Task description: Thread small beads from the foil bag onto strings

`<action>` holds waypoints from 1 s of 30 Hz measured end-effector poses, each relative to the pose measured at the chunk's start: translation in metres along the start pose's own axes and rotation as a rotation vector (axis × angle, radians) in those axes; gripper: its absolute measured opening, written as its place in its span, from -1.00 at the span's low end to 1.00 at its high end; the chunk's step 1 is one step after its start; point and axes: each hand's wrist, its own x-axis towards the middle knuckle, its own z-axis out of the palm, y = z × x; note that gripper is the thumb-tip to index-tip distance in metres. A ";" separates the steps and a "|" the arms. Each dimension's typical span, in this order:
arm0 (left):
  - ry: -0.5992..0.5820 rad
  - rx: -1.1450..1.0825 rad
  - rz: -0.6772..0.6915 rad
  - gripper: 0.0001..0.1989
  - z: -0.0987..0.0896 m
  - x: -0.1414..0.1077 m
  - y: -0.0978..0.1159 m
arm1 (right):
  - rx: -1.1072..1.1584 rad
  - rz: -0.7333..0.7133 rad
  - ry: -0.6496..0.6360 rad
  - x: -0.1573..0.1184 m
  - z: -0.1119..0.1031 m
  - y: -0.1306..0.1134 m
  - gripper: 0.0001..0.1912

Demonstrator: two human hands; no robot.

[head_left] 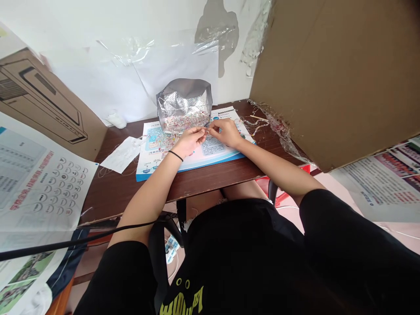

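Note:
My left hand and my right hand meet above a blue-edged printed booklet, their fingertips pinching a thin strand. The strand is too fine to make out clearly. Just behind my left hand stands an open silver foil bag, with many tiny pink and white beads showing at its mouth. Some loose threads lie on the table to the right of my right hand. A black band circles my left wrist.
The dark wooden table holds a loose white paper slip. A large cardboard sheet leans in at the right, and a printed carton and chart stand at the left. A black cable crosses the near left.

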 end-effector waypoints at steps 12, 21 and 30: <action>-0.004 0.013 0.006 -0.80 0.000 0.002 -0.002 | 0.017 -0.066 0.016 0.000 0.003 0.007 -0.82; -0.007 0.022 -0.001 -0.87 -0.001 0.002 -0.002 | 0.012 -0.088 0.058 0.001 0.005 0.008 -0.86; -0.014 0.024 -0.006 -0.80 0.000 0.000 -0.001 | 0.011 -0.112 0.061 0.001 0.005 0.009 -0.85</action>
